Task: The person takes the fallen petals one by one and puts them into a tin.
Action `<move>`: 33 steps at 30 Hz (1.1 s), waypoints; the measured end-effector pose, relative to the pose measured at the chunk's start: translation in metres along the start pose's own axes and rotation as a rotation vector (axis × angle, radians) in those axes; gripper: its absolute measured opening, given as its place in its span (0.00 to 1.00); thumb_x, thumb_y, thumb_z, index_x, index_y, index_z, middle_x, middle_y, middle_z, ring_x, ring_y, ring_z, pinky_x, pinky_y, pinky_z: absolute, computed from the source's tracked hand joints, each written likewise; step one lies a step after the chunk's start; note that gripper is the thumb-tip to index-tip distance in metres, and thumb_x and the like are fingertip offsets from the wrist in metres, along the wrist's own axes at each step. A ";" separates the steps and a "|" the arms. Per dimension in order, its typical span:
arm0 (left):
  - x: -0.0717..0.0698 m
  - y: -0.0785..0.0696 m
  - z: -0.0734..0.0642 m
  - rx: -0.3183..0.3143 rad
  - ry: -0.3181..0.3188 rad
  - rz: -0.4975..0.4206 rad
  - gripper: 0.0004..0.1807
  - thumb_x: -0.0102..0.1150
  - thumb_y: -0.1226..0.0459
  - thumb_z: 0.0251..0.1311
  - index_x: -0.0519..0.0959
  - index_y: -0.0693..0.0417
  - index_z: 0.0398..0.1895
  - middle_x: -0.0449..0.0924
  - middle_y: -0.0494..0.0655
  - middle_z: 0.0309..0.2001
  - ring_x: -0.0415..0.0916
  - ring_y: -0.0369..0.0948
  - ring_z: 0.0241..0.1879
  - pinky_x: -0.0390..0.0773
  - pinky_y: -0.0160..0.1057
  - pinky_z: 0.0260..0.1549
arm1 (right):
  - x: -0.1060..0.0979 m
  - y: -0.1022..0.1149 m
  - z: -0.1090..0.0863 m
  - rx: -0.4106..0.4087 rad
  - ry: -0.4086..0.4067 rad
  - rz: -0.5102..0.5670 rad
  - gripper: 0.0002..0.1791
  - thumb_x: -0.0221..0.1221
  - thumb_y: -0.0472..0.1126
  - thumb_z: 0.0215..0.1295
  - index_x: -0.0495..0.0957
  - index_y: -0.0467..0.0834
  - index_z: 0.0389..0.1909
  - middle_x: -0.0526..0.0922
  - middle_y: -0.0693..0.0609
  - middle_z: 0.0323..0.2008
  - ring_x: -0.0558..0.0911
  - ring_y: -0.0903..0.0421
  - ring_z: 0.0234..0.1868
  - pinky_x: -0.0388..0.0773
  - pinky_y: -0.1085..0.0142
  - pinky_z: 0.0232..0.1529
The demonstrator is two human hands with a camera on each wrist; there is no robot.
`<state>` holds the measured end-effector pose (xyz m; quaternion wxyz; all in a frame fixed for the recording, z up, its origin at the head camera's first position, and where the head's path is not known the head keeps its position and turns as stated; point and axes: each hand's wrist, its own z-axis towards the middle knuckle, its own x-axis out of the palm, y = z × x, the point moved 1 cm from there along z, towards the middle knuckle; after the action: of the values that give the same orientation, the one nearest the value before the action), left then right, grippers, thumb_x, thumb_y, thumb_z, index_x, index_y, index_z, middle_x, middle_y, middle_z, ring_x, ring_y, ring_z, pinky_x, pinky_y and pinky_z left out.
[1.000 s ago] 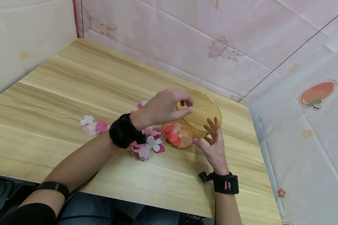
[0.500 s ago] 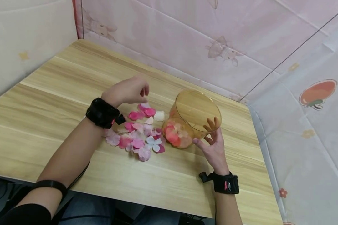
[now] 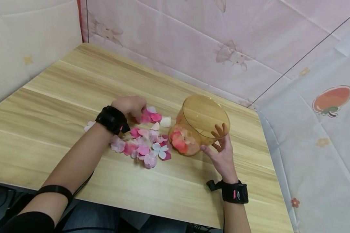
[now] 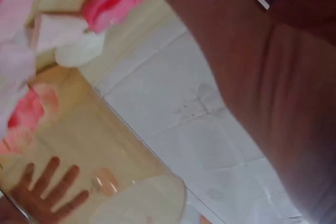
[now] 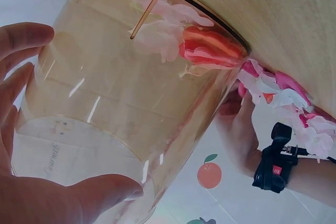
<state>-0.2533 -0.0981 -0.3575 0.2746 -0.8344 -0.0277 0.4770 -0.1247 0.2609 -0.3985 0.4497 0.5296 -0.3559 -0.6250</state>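
Observation:
My right hand (image 3: 223, 155) grips a see-through amber container (image 3: 189, 113), thumb on the near side and fingers spread round the far side. Its wide mouth leans toward me and to the right. Pink and coral flower petals (image 3: 182, 142) lie inside at the bottom. Left of it spreads a loose pile of pink, lilac and white petals (image 3: 143, 145) on the table. My left hand (image 3: 131, 106) reaches down to the pink petals (image 3: 154, 117) at the pile's far side, its fingers bent downward. Whether it pinches one I cannot tell.
A white petal cluster (image 3: 89, 125) lies apart at the left, partly behind my left forearm. The wood-grain table (image 3: 75, 84) is bordered by a pink printed curtain (image 3: 175, 48) behind and pale sheets at both sides.
From over the container's mouth, my left hand has swung left and dropped to the petals at the far side of the pile. The right hand and the container stay in place.

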 end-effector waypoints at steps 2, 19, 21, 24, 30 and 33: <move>-0.006 0.000 -0.003 0.040 -0.012 -0.032 0.13 0.67 0.74 0.54 0.73 0.55 0.21 0.64 0.43 0.20 0.60 0.39 0.21 0.61 0.34 0.21 | 0.000 0.000 0.000 0.000 0.000 -0.004 0.61 0.72 0.30 0.58 0.45 0.61 0.83 0.60 0.55 0.81 0.68 0.49 0.76 0.70 0.49 0.67; -0.029 -0.089 -0.055 0.580 -0.563 -0.329 0.08 0.69 0.64 0.66 0.84 0.55 0.45 0.90 0.49 0.40 0.87 0.40 0.39 0.86 0.42 0.41 | 0.000 0.000 -0.001 0.000 0.005 -0.013 0.60 0.71 0.31 0.60 0.44 0.60 0.84 0.59 0.54 0.81 0.67 0.47 0.77 0.73 0.62 0.65; -0.020 -0.100 -0.055 0.648 -0.592 -0.361 0.08 0.68 0.64 0.66 0.84 0.56 0.46 0.90 0.48 0.41 0.87 0.40 0.39 0.86 0.40 0.41 | 0.001 -0.001 -0.002 0.002 0.001 -0.010 0.60 0.71 0.31 0.59 0.44 0.60 0.84 0.60 0.54 0.81 0.67 0.45 0.77 0.73 0.60 0.66; -0.004 -0.114 -0.050 0.730 -0.620 -0.378 0.11 0.67 0.66 0.67 0.83 0.59 0.49 0.90 0.49 0.41 0.86 0.39 0.39 0.85 0.38 0.41 | 0.002 -0.001 -0.003 -0.003 -0.004 -0.001 0.60 0.71 0.29 0.59 0.45 0.61 0.83 0.60 0.54 0.81 0.66 0.42 0.77 0.71 0.52 0.68; 0.019 -0.128 -0.038 0.840 -0.623 -0.272 0.06 0.65 0.68 0.68 0.84 0.60 0.45 0.88 0.49 0.39 0.84 0.39 0.40 0.84 0.34 0.45 | 0.005 -0.001 -0.002 -0.017 -0.008 -0.006 0.60 0.71 0.29 0.59 0.46 0.63 0.83 0.61 0.54 0.80 0.66 0.41 0.77 0.70 0.45 0.69; 0.024 -0.130 -0.034 0.848 -0.583 -0.203 0.06 0.66 0.68 0.66 0.85 0.60 0.44 0.88 0.48 0.40 0.83 0.40 0.40 0.85 0.35 0.48 | 0.004 -0.001 -0.002 -0.014 -0.011 -0.015 0.60 0.71 0.29 0.59 0.46 0.64 0.83 0.60 0.54 0.80 0.66 0.41 0.77 0.72 0.52 0.68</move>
<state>-0.1843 0.0045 -0.3002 0.6140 -0.4758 0.0120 0.6297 -0.1226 0.2572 -0.4010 0.4468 0.5257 -0.3500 -0.6336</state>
